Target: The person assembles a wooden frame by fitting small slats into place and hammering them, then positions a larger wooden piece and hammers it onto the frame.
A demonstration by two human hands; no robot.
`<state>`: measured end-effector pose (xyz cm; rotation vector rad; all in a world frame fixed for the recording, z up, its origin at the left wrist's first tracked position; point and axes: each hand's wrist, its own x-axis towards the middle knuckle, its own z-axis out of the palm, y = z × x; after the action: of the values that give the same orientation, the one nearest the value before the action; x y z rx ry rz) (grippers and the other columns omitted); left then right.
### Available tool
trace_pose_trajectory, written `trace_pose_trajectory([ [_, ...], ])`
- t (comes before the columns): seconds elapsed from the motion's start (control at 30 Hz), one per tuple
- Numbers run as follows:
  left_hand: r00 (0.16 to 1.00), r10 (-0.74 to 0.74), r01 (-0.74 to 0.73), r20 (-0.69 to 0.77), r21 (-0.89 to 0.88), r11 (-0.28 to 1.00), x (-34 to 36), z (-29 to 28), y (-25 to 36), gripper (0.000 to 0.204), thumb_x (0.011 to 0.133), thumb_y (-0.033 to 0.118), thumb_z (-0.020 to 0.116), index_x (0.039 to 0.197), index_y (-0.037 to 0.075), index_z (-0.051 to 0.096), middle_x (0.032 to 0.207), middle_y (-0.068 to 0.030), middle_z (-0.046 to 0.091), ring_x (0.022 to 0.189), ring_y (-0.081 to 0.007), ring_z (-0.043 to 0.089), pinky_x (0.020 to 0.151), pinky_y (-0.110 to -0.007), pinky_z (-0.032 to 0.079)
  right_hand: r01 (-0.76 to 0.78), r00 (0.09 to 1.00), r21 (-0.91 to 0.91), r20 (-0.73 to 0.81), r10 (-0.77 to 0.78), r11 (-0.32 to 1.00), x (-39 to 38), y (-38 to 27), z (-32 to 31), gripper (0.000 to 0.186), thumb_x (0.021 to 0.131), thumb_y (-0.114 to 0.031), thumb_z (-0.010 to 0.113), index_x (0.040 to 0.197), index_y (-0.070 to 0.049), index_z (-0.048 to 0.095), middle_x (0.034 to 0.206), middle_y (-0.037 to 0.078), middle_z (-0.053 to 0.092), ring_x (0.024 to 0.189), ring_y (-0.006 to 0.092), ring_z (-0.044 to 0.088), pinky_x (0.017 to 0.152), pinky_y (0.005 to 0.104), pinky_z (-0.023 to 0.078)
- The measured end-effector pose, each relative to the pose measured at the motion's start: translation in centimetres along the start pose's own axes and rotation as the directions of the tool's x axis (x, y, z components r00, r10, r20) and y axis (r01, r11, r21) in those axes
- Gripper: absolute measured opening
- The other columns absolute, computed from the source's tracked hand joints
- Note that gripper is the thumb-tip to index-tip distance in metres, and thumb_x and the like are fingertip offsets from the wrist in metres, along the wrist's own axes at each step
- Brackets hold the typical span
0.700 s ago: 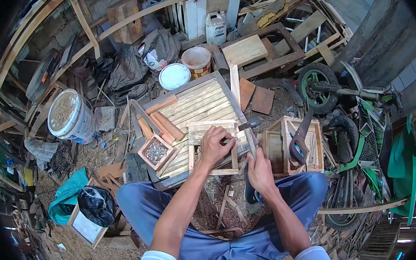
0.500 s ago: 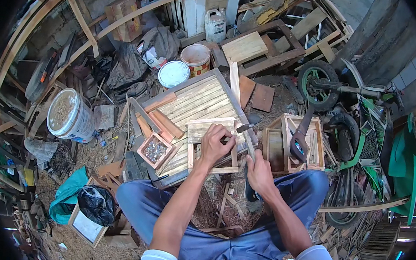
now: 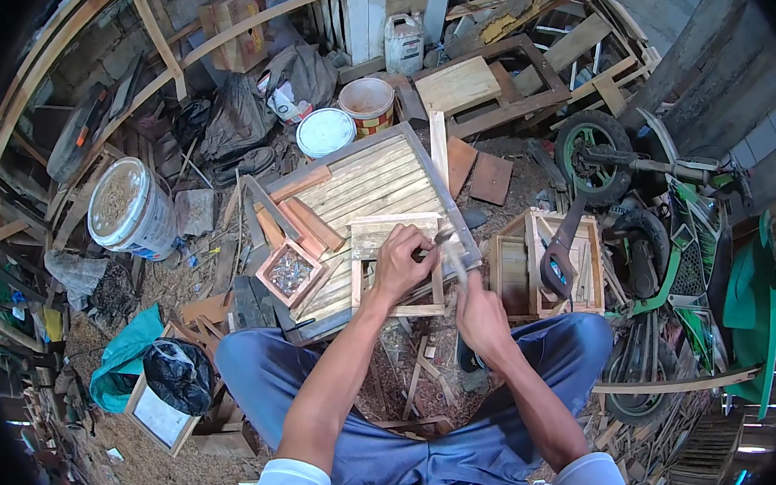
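In my right hand is a hammer, its handle gripped in closed fingers and its head blurred by motion. The head is close to the fingertips of my left hand. Those fingers are pinched together over the upper right part of a small wooden frame; whatever they hold is too small to make out. The frame lies on a slatted wooden panel with a dark border. Left of it, an open wooden box contains many small metal pieces that look like nails.
Reddish wood offcuts lie beside the box. At the right stands a wooden case with a handsaw on it. A green motorbike is farther right. Buckets stand behind the panel, and another bucket stands left.
The hammer has swung slightly and is now blurred, its head by my left fingertips. My right hand has shifted a little to the left. My left hand keeps its pinch on the frame.
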<state>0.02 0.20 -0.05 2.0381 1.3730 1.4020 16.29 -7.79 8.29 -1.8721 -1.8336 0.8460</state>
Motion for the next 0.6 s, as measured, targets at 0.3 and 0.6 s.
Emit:
trace_pose_trajectory([
  [0.3,1.000,0.017,-0.017,-0.015,0.001,1.000,-0.39,0.00,-0.02,0.013,0.071,0.010,0.075,0.071,0.003,0.064,0.076,-0.0085,0.061,0.074,-0.0282,0.056,0.066,-0.038,0.048,-0.015,0.997,-0.114,0.067,0.023,0.993,0.61,0.39,0.18,0.025,0.098,-0.022,0.045,0.107,0.001,0.041,0.079,0.037,0.060,0.082,0.0555,0.058,0.074,0.0625,0.043],
  [0.6,1.000,0.010,-0.010,-0.011,-0.001,1.000,-0.35,-0.08,-0.14,0.014,0.071,0.009,0.075,0.070,0.003,0.063,0.075,-0.0088,0.060,0.075,-0.0283,0.057,0.066,-0.039,0.048,0.013,0.998,-0.115,0.062,-0.006,0.993,0.26,0.14,0.27,0.023,0.098,-0.020,0.047,0.104,0.001,0.042,0.078,0.036,0.060,0.080,0.0551,0.059,0.073,0.0625,0.044],
])
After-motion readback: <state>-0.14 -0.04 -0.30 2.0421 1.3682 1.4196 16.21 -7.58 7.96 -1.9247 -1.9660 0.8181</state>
